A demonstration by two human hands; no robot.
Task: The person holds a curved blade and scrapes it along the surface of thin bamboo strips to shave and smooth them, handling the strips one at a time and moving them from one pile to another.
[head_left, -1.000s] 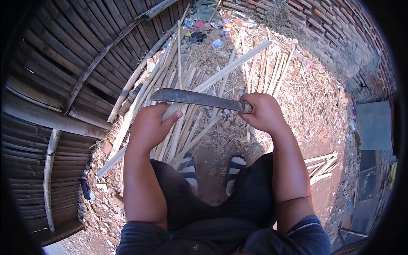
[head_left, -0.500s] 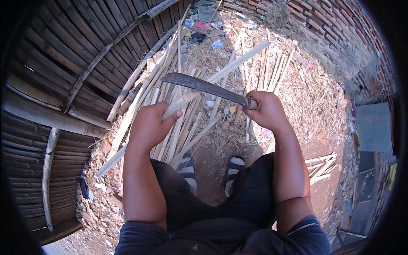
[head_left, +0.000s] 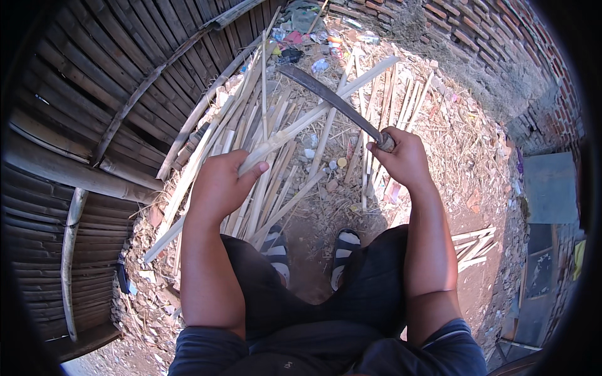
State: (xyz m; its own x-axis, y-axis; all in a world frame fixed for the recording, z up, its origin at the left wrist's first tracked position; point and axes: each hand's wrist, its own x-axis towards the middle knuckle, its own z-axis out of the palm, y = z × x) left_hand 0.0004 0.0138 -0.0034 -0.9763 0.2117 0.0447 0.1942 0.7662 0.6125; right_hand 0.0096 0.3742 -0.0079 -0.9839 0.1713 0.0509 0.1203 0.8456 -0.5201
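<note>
My left hand [head_left: 224, 182] is closed round a long, pale bamboo strip [head_left: 301, 123]. The strip slants from the lower left, behind my forearm, up to the far right. In my right hand [head_left: 406, 158] is the handle of a machete [head_left: 335, 100], its dark blade pointing up and to the left. The blade passes over the far half of the strip; whether they touch I cannot tell. Beneath and beyond my left hand lie several more bamboo strips [head_left: 276, 178], loosely piled on the ground.
A bamboo slat wall [head_left: 119, 69] rises at the left and a brick wall [head_left: 495, 44] at the far right. Dry shavings [head_left: 451, 150] litter the ground. A small bundle of strips [head_left: 473, 247] lies beside my right forearm. My sandalled feet [head_left: 345, 250] stand close below the strip.
The machete has swung farther away, its tip moving up and to the right. My right hand has shifted slightly right. The left hand keeps its hold on the strip, almost still.
</note>
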